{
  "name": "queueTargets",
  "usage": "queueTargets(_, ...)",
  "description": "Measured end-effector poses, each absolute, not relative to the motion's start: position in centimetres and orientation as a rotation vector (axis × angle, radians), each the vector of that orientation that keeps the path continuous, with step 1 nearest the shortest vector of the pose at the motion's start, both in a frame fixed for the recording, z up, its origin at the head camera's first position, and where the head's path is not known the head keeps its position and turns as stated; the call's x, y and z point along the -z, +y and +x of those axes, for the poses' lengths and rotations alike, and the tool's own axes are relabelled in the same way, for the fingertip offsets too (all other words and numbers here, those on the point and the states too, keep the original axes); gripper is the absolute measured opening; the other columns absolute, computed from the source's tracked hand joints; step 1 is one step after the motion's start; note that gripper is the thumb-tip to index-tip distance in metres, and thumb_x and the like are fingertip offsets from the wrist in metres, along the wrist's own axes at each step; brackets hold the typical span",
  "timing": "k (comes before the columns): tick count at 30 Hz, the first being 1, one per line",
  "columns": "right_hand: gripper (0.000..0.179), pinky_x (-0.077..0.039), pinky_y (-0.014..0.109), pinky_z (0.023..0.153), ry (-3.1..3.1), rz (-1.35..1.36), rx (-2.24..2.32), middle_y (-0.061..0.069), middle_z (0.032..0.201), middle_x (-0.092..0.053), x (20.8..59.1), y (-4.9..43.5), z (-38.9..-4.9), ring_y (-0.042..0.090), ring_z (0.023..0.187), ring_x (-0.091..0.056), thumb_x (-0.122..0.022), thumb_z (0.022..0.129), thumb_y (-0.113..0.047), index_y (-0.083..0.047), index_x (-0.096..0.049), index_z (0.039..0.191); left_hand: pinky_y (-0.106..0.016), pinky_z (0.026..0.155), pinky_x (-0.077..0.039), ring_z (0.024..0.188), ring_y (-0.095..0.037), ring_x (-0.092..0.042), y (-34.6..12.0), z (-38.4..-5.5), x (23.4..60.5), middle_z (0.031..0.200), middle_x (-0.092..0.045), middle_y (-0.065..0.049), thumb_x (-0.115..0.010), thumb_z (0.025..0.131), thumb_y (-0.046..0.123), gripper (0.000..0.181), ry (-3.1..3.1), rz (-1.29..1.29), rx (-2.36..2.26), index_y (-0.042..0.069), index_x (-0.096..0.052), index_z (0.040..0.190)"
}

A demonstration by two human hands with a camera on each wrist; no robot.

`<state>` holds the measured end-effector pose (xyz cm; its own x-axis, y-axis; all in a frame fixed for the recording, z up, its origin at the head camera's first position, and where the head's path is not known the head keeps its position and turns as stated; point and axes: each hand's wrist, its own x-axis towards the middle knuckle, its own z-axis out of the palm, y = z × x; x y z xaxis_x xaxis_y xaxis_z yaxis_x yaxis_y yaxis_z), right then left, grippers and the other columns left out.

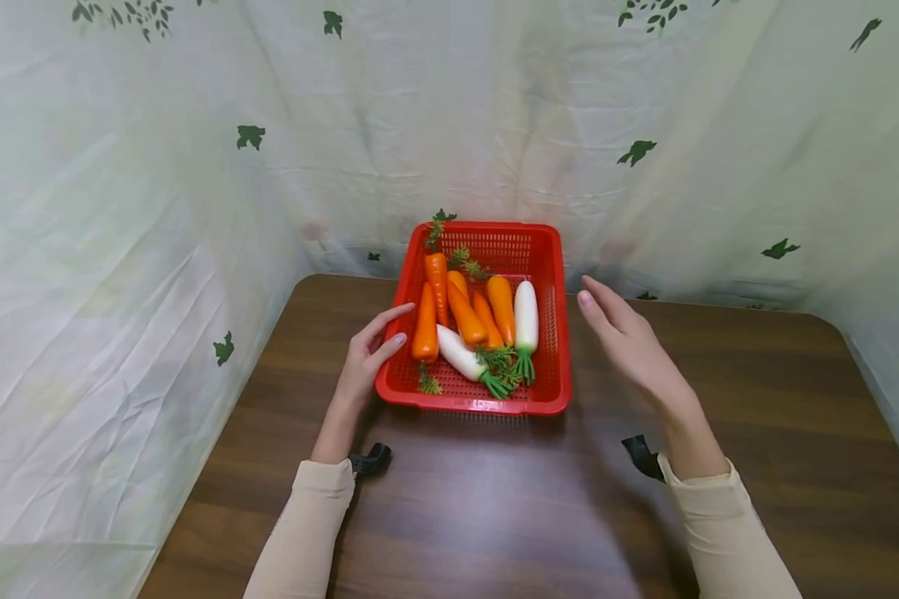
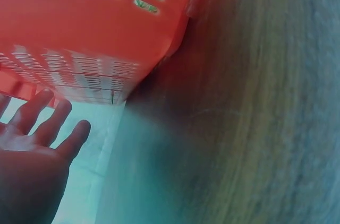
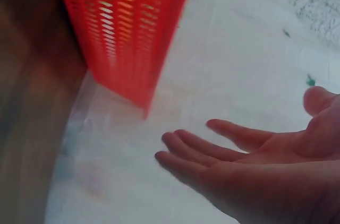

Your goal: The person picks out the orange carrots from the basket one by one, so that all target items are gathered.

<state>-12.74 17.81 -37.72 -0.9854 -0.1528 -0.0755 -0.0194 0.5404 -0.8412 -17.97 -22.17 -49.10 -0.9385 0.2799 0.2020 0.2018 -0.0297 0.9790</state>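
A red plastic basket (image 1: 474, 405) with slotted walls stands on the table. Inside lie several orange carrots (image 1: 425, 326), some with green tops, and two white radishes (image 1: 526, 314) with green stems. At the basket's left rim is my left hand (image 1: 365, 356), its fingers loosely spread with the fingertips right at the edge; in the left wrist view its palm and fingers show beside the slotted wall. My right hand (image 1: 635, 343) is held apart from the basket's right side, fingers extended and nothing in it. The right wrist view shows a gap between this hand (image 3: 239, 160) and the red wall.
A brown wooden table (image 1: 487, 507) lies under the basket and both forearms. Pale cloth (image 1: 464, 108) printed with green leaves hangs behind the table and along its sides. Each wrist wears a black strap (image 1: 642, 457).
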Motion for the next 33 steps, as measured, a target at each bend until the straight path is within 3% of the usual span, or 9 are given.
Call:
queueTargets(7, 0.079, -0.027, 0.066, 0.125, 2.501, -0.121, 1.510, 0.006, 0.172, -0.032, 35.5, 15.6, -14.4, 0.032, 0.158, -0.030, -0.039, 0.105, -0.067, -0.022, -0.027, 0.168, -0.032, 0.106, -0.055, 0.138, -0.037, -0.053, -22.6, -17.9, 49.0, 0.158, -0.050, -0.014, -0.057, 0.106, 0.008, 0.048, 2.175, 0.513, -2.128, 0.012, -0.055, 0.153)
queueTargets(15, 0.086, -0.019, 0.058, 0.131, 2.282, -0.066, 1.628, 0.010, 0.174, -0.025, 34.2, 12.8, -17.1, 0.032, 0.159, -0.025, -0.041, 0.106, -0.064, -0.008, -0.021, 0.168, -0.031, 0.106, -0.054, 0.138, -0.037, -0.053, -22.7, -17.8, 49.2, 0.158, -0.051, -0.015, -0.057, 0.106, 0.008, 0.047, 2.171, 0.524, -2.144, 0.011, -0.055, 0.153)
queueTargets(23, 0.084, -0.022, 0.051, 0.132, 2.178, 0.039, 1.676, 0.013, 0.171, -0.031, 34.9, 10.7, -19.8, 0.033, 0.157, -0.032, -0.042, 0.107, -0.061, -0.005, -0.023, 0.167, -0.031, 0.109, -0.053, 0.139, -0.038, -0.052, -21.9, -17.9, 49.3, 0.158, -0.050, -0.017, -0.056, 0.106, 0.006, 0.047, 2.174, 0.557, -2.140, 0.010, -0.055, 0.153)
queueTargets(33, 0.088, -0.027, 0.060, 0.127, 2.015, 0.067, 1.697, 0.014, 0.170, -0.029, 35.7, 8.6, -21.9, 0.038, 0.155, -0.031, -0.042, 0.103, -0.069, -0.013, -0.023, 0.168, -0.030, 0.107, -0.054, 0.137, -0.036, -0.053, -22.0, -18.1, 49.2, 0.157, -0.050, -0.017, -0.056, 0.106, 0.009, 0.046, 2.174, 0.536, -2.160, 0.011, -0.056, 0.152)
